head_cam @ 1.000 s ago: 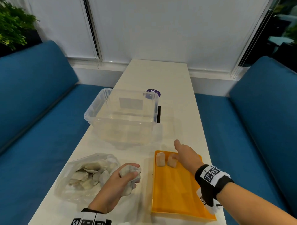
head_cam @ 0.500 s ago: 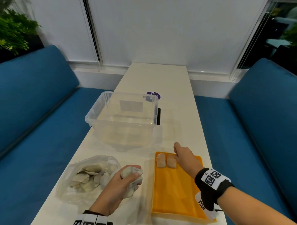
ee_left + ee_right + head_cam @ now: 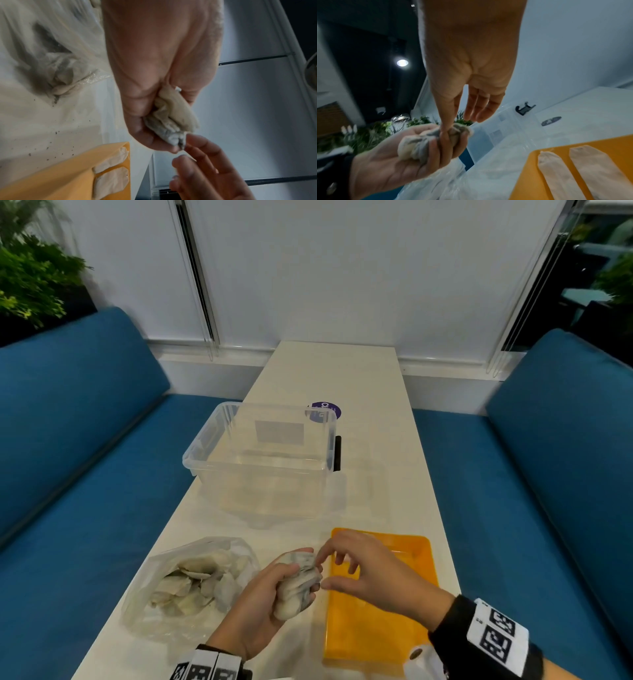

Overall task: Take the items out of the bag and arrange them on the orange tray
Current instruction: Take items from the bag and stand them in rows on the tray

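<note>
Risk: left hand [image 3: 260, 607] clutches bunched sachets [image 3: 297, 587]; right hand [image 3: 370, 573], fingers spread, may dislodge several when plucking one.

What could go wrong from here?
1. The left hand grips several tea bags bunched together; the right hand pulling one may drag others out onto the table.
2. Two tea bags already lie on the orange tray; the next placement could nudge them.

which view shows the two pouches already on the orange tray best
The right wrist view: both pouches lie side by side on the orange tray, unobstructed. The left wrist view shows them smaller, near the tray's corner. In the head view the right hand covers them.
</note>
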`<state>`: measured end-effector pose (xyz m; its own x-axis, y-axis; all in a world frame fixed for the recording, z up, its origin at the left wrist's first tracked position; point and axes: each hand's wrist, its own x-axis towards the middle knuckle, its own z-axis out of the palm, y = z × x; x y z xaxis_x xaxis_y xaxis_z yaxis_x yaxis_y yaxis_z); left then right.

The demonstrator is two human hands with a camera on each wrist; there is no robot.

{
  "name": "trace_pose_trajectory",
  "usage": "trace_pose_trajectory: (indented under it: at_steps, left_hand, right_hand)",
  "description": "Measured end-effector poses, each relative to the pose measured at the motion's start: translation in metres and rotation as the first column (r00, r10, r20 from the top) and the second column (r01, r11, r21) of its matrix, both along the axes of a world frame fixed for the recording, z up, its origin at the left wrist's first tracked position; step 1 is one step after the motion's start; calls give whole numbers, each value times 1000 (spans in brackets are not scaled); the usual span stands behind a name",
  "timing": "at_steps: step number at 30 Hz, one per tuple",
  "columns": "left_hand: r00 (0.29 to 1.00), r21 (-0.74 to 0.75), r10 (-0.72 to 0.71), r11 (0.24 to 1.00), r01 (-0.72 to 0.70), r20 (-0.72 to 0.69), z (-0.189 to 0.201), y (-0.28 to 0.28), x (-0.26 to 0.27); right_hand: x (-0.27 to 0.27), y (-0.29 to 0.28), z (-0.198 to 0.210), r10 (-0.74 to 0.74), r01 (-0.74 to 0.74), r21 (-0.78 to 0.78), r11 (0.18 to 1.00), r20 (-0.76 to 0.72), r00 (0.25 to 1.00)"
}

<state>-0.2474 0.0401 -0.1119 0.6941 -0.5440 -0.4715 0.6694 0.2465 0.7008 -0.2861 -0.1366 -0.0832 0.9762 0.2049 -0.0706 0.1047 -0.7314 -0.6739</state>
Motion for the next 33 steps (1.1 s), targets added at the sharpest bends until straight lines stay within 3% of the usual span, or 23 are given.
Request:
trace_pose_trajectory:
  at_steps: [3,14,19,23,26,33]
  left_hand:
    - [999,-13,-38,999,38,-27,3,-2,-2]
    - [972,-130,-126,986,102,-196,2,-5,-7]
    - [991,32,-125,992,124,40,0,-5,-8]
    - [950,233,-186,964,127,251,-1,-6,-6]
    - [927,367,-221,925,101,302,-4,-14,-4]
    - [882,424,-307,895,140,356,-9,-26,-4]
  right_hand:
    - [-4,6,-8,26,-23,-63,998,42,999]
    - [-4,-6,-4,-77,69,119,990,64,995]
    - [-3,-13,4,-148,140,186,972,29,989]
    - [-2,-20,10,-185,183,116,976,5,983]
    - [-1,-24,14,-193,192,76,979,14,981]
    - [-2,-32,18,-152,159,-131,979,66,986]
